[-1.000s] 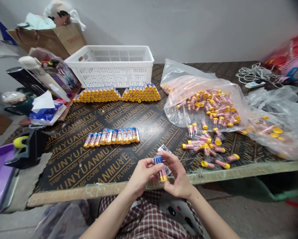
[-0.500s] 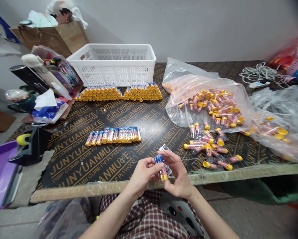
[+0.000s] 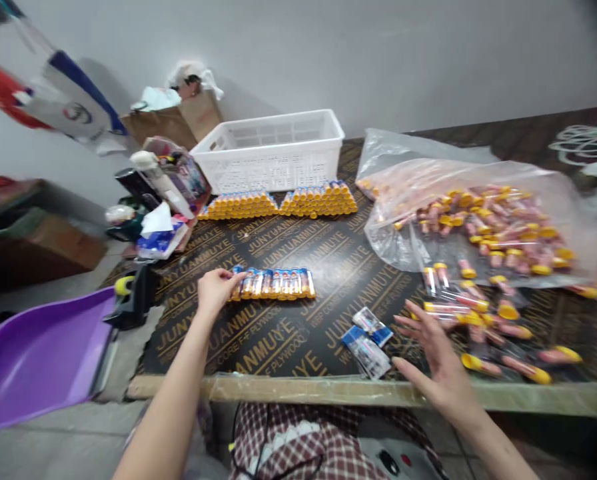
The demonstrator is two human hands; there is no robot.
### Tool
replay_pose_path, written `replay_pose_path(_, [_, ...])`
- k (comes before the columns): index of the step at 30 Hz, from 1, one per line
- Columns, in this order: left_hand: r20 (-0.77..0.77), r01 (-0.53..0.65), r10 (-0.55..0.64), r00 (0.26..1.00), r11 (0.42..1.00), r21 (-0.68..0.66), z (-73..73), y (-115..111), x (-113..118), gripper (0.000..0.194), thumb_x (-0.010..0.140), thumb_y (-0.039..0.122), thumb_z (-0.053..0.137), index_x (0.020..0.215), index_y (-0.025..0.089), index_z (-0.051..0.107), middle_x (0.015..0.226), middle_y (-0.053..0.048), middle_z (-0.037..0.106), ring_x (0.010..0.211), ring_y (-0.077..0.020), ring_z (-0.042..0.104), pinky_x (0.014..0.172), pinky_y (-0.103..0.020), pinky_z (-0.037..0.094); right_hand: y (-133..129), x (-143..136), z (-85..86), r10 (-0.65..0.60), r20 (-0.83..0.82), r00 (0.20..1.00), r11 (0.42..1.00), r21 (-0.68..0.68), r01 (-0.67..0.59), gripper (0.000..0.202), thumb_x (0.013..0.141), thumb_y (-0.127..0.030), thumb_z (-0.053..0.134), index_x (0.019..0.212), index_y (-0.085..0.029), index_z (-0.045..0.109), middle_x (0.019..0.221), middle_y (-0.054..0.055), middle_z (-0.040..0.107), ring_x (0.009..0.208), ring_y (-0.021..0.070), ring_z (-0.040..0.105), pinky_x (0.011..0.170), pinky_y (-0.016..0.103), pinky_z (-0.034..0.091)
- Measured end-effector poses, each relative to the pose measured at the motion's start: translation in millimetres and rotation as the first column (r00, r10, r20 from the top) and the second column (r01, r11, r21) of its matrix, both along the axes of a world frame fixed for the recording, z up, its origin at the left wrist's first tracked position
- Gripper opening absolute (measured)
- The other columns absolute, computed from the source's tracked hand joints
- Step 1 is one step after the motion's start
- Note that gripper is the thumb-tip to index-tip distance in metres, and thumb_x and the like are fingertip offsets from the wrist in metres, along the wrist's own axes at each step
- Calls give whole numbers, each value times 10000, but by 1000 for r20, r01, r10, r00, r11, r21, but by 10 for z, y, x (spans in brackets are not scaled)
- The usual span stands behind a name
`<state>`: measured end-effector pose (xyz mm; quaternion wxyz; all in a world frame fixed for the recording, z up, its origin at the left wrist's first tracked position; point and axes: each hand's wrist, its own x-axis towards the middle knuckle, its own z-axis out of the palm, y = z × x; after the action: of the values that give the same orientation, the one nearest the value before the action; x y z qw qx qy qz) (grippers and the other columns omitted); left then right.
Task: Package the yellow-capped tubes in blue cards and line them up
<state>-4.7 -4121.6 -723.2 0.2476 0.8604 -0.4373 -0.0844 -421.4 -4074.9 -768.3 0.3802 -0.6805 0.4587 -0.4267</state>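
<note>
A dark printed tabletop (image 3: 288, 337) is seen from above, with two bare hands reached over it. At the left end of a row of blue-and-yellow tubes (image 3: 278, 285), laid side by side near the middle of the table, the fingers of the left hand (image 3: 216, 290) are held close together; whether a tube is gripped there cannot be told, as the end is covered by the fingers. The right hand (image 3: 436, 353) is spread wide with nothing held, between two small blue-and-white packets (image 3: 366, 353) and a scatter of loose yellow-capped tubes (image 3: 456, 312) spilling from a clear plastic bag (image 3: 386, 250). Behind, two stacks of tubes (image 3: 321, 202) are piled against a white basket (image 3: 273, 172). The row could be knocked askew if its end tube were pushed sideways, since the tubes are round and no stop is seen beside them. Loose tubes could be rolled over the table's front edge (image 3: 303, 390) if brushed by the right wrist, several being lain close to it. The packets, one partly over the other, could be shifted by the thumb. The stacks could be made to slump if a lower tube were nudged.
</note>
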Motion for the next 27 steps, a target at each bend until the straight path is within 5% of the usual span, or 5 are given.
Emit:
replay_pose_path(6, [131, -24, 26, 991, 999, -22, -4, 69, -192, 514, 715, 616, 535, 859, 157, 718, 754, -82, 691, 727, -256, 606, 627, -302, 391, -195, -200, -6, -195, -375, 906, 967, -228, 114, 451, 839, -341, 551, 1272, -254, 461, 1374, 104, 403, 1244, 267, 418, 1021, 468, 379])
replay_pose_path(9, [-55, 113, -131, 990, 962, -247, -60, 204, -690, 380, 749, 504, 558, 806, 157, 703, 727, -44, 684, 658, -188, 590, 640, -270, 412, -381, -387, -97, -303, -612, 730, 935, -341, 102, 343, 835, -299, 542, 1160, -193, 563, 1292, 149, 467, 1183, 300, 449, 968, 489, 390])
replay_pose_path(14, [-373, 525, -530, 761, 842, -125, -336, 403, -1783, 241, 733, 413, 617, 755, 185, 692, 737, -39, 682, 668, -169, 581, 632, -259, 403, -628, -513, -173, -300, -824, 480, 936, -352, -20, 174, 810, -185, 553, 961, -188, 638, 1267, 170, 494, 1202, 360, 402, 896, 537, 376])
replay_pose_path(21, [-389, 521, -486, 783, 853, -17, -508, 416, -2177, 88, 690, 255, 669, 630, 196, 642, 612, -17, 624, 592, -164, 529, 580, -260, 306, -505, -437, 74, -289, -571, 768, 929, -363, 79, 168, 825, -311, 578, 950, -201, 597, 912, 85, 593, 878, 253, 549, 761, 410, 465])
replay_pose_path(27, [-285, 605, -590, 755, 795, -43, -476, 437, -2147, 121, 773, 220, 589, 704, 211, 688, 735, -70, 693, 677, -206, 589, 635, -285, 335, -192, -211, 164, -208, -190, 960, 978, -59, 200, 392, 866, -334, 529, 1236, -231, 451, 968, 52, 595, 795, 181, 595, 710, 327, 502])
